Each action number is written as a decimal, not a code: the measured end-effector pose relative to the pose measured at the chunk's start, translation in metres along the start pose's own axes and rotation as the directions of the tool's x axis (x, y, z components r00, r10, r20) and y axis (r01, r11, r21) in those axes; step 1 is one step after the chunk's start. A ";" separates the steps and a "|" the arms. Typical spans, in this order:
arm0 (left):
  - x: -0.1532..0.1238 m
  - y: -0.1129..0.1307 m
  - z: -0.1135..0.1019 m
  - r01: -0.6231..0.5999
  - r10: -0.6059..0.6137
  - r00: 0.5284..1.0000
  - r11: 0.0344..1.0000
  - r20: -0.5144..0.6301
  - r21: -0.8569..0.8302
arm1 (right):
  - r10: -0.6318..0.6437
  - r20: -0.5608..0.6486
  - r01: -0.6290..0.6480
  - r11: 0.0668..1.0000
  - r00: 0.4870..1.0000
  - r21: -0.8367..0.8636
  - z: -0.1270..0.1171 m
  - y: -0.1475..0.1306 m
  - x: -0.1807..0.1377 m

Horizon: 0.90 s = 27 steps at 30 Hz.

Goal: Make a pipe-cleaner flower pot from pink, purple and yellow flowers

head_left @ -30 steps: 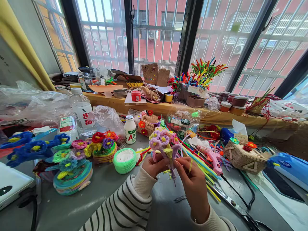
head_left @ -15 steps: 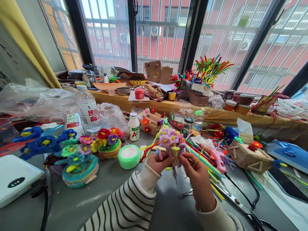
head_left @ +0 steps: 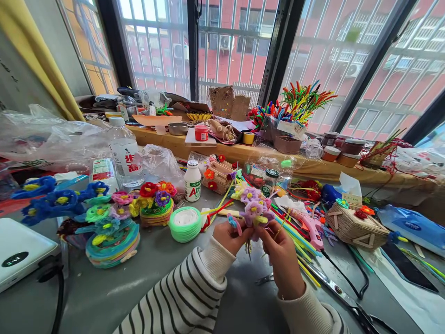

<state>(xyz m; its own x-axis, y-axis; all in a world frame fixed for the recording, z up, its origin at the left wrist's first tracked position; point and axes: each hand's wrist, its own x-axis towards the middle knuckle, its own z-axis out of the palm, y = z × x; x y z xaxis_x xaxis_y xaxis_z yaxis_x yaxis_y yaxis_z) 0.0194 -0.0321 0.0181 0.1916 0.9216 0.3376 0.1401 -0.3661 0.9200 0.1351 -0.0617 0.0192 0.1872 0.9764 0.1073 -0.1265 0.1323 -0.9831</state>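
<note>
A small bouquet of pipe cleaner flowers, mostly lilac with some yellow and pink, is held up over the desk between both hands. My left hand is closed around its left side, near the base. A small blue-and-pink piece sticks up by the left fingers. My right hand pinches the bouquet from the right with thumb and fingers. A thin yellow-green strand rises by the right fingers. Beneath the hands hang the thin stem ends; the fingers partly hide the bouquet's base.
Large scissors and a pink glue gun lie to the right; small pliers-like metal tips show under my right hand. Left stand a green tape-like roll, a white bottle and finished flower pots. Loose pipe cleaners lie beyond.
The bouquet has turned and tipped between my fingers: the lilac blossoms now face me, and the pale yellow cone-shaped piece at its front is less visible. Both hands keep their hold.
</note>
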 end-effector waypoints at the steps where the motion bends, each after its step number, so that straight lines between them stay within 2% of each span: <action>1: 0.000 0.001 -0.001 -0.028 0.027 1.000 0.998 0.016 0.051 | -0.004 -0.005 0.004 1.000 1.000 0.004 0.000 0.001 0.000; 4: 0.001 0.001 -0.003 -0.092 0.085 0.992 0.993 0.088 0.076 | 0.004 0.016 -0.005 0.999 1.000 0.032 -0.001 0.000 0.000; 10: 0.002 -0.003 -0.005 -0.069 0.077 0.983 0.996 0.165 -0.054 | 0.036 0.119 -0.049 0.993 0.992 0.111 -0.005 -0.008 -0.002; 16: 0.003 -0.003 -0.006 -0.064 0.071 0.987 0.997 0.146 -0.052 | -0.011 0.064 0.006 0.997 0.998 0.078 -0.003 -0.002 -0.001; 21: 0.004 -0.005 -0.004 0.030 0.002 0.985 0.982 0.172 -0.184 | -0.124 0.043 0.126 0.991 0.991 -0.039 -0.004 -0.003 -0.004; 25: 0.006 -0.012 -0.007 0.140 -0.057 0.967 0.934 0.250 -0.329 | -0.188 0.115 0.193 0.981 0.975 -0.029 -0.005 -0.010 -0.010; 27: 0.005 -0.013 -0.009 0.127 -0.068 0.979 0.942 0.193 -0.310 | -0.200 0.152 0.206 0.978 0.968 -0.029 -0.004 -0.014 -0.013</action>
<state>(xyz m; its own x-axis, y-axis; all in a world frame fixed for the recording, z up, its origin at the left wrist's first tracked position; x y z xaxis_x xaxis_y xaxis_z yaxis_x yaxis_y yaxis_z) 0.0099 -0.0211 0.0093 0.3655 0.9022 0.2292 -0.1449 -0.1881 0.9714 0.1386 -0.0769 0.0307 0.0587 0.9447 0.3227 -0.0566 0.3258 -0.9437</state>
